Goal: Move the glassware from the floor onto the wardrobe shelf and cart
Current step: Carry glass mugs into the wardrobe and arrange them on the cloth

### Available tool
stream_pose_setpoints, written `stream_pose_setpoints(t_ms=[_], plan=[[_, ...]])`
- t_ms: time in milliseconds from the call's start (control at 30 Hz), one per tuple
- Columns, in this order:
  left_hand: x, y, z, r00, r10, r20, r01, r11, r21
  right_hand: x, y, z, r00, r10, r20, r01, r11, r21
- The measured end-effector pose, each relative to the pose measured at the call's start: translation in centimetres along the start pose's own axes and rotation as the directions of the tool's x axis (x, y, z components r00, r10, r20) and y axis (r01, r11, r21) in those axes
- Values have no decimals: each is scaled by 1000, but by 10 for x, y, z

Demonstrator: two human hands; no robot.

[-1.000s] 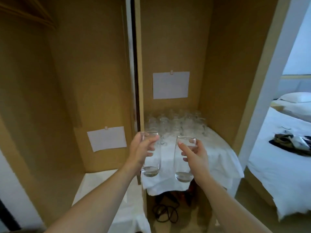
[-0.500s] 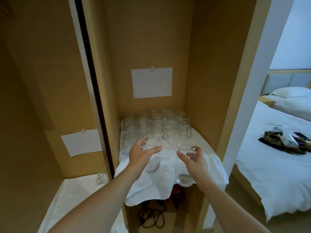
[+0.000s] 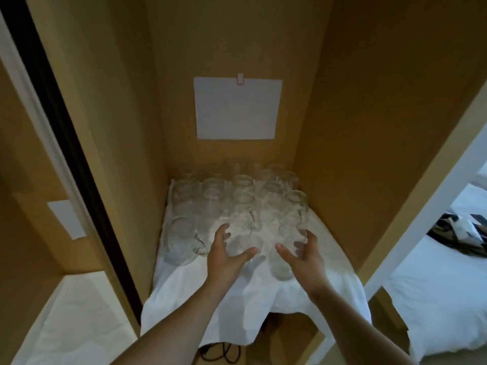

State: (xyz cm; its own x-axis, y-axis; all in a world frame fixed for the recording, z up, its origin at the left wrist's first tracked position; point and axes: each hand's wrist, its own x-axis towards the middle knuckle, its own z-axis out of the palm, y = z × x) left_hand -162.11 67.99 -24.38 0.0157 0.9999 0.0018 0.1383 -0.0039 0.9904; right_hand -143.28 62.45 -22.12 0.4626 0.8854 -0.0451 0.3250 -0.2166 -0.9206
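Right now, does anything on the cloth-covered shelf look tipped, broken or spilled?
Nothing stands out. The cluster of glasses stands upright on the white cloth, none visibly broken. The left hand and right hand each hold an upright glass at the front.

I can read no text anywhere; the sheet (image 3: 237,109) clipped to the wardrobe's back wall and the smaller sheet (image 3: 67,218) at left both look blank.

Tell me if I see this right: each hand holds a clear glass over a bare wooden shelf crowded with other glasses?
Not quite. The head view shows the left hand and right hand each holding a glass, but the shelf is covered by a white cloth, not bare wood.
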Motion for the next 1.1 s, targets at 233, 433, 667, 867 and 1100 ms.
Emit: stream_pose_setpoints(t_ms=[233, 433, 667, 867, 1100], plan=[[33, -4, 16, 968, -63, 243, 10, 977, 213, 31, 19, 7, 968, 105, 229, -86, 992, -90], [46, -3, 19, 963, -174, 203, 120, 960, 254, 60, 14, -4, 912, 185, 365, -131, 977, -167], [30, 16, 7, 992, 21, -122, 26, 927, 374, 89, -24, -29, 941, 78, 330, -44, 993, -108], [29, 56, -9, 986, 121, -115, 3, 674, 739, 109, -46, -52, 892, -57, 448, 119, 987, -111], [42, 109, -28, 998, 1, 68, -67, 161, 985, 127, -53, -55, 730, -29, 682, 445, 779, -443]])
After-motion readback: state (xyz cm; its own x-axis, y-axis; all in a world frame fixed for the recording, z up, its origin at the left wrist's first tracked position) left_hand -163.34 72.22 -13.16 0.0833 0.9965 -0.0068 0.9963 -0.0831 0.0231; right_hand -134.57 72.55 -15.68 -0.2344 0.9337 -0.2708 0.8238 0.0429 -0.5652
